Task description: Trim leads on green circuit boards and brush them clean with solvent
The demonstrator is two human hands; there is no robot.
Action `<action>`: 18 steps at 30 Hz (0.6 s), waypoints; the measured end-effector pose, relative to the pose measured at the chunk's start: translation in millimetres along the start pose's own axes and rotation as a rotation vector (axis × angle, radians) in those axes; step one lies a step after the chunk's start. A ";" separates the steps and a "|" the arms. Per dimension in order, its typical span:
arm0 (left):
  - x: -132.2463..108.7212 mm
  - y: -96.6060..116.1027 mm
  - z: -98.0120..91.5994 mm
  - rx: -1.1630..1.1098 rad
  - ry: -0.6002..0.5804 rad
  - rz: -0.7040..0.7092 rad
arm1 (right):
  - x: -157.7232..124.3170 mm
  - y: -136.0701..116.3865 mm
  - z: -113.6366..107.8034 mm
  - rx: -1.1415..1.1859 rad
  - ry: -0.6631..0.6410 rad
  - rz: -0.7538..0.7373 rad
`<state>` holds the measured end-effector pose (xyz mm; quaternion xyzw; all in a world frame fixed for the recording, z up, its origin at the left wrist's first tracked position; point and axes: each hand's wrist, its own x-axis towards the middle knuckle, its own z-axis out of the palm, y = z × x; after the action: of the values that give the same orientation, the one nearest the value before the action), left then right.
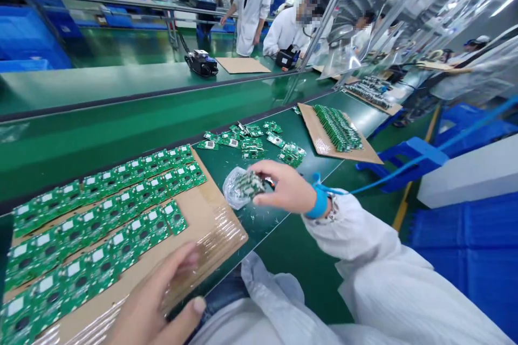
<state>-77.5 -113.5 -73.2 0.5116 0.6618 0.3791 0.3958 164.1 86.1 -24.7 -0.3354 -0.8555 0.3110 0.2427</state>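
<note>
Glossy green circuit boards (101, 210) on matt cardboard (214, 221) — the plastic bag (232, 188) shiny, crinkled (clear too), sleeve cloth (360, 242) smooth.

Behind the right hand (285, 188), a blue wrist strap (318, 203) with thin blue cord (388, 175) meets a loose white smock sleeve (364, 245); dark denim jeans (226, 291) show below.

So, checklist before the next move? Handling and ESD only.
Wrist strap: ok. Blue band on the right hand, with a blue cord running off to the right.
Strap grounding: cannot tell. The cord's far end is out of view.
Gloves: not ok. Both hands are bare, including the left hand.
Right hand's hold: ok. It is closed on small green circuit boards, over a clear plastic bag.
Loose boards: not ok. They lie heaped and overlapping.
Boards on the cardboard sheet: ok. They sit in neat rows.
</note>
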 end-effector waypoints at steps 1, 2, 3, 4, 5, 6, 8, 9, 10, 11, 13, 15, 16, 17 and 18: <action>3.3 11.6 9.9 -0.102 0.027 -0.022 | -6.1 -10.7 12.2 0.140 -0.019 -0.034; 7.1 22.2 18.6 -0.208 0.025 -0.041 | -11.4 -20.8 24.9 0.252 -0.030 -0.047; 11.3 31.0 25.9 -0.300 -0.004 -0.062 | -15.6 -30.0 37.5 0.335 -0.035 -0.040; 15.6 37.7 31.7 -0.379 -0.047 -0.091 | -18.7 -38.6 49.3 0.384 -0.020 -0.019; 19.9 42.4 36.0 -0.464 -0.082 -0.114 | -20.8 -46.4 60.1 0.402 0.005 0.010; 23.8 45.2 39.2 -0.542 -0.105 -0.138 | -21.9 -53.3 69.7 0.391 0.040 0.041; 30.2 46.8 43.6 -0.654 -0.094 -0.179 | -21.9 -64.2 85.3 0.317 0.127 0.094; 32.7 46.4 45.4 -0.688 -0.064 -0.196 | -21.2 -68.1 91.8 0.268 0.164 0.112; 34.7 45.8 47.1 -0.712 -0.024 -0.217 | -20.5 -71.0 97.6 0.221 0.190 0.122; 36.5 45.1 48.7 -0.730 0.023 -0.237 | -20.1 -73.0 102.9 0.180 0.204 0.127; 39.7 43.8 51.7 -0.747 0.102 -0.274 | -20.4 -75.4 112.3 0.132 0.208 0.135; 43.1 41.9 53.5 -0.732 0.151 -0.302 | -22.7 -76.3 118.9 0.149 0.200 0.135; 44.8 40.4 53.8 -0.714 0.164 -0.305 | -24.5 -76.5 120.6 0.174 0.195 0.134; 46.5 38.5 53.6 -0.692 0.173 -0.304 | -26.4 -76.4 121.0 0.200 0.192 0.131; 47.8 36.1 52.9 -0.674 0.178 -0.301 | -28.4 -76.0 120.0 0.230 0.183 0.122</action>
<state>-23.5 -54.8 -68.2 0.2148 0.5995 0.5562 0.5340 75.7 -23.0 -60.4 -0.3837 -0.7667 0.3891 0.3370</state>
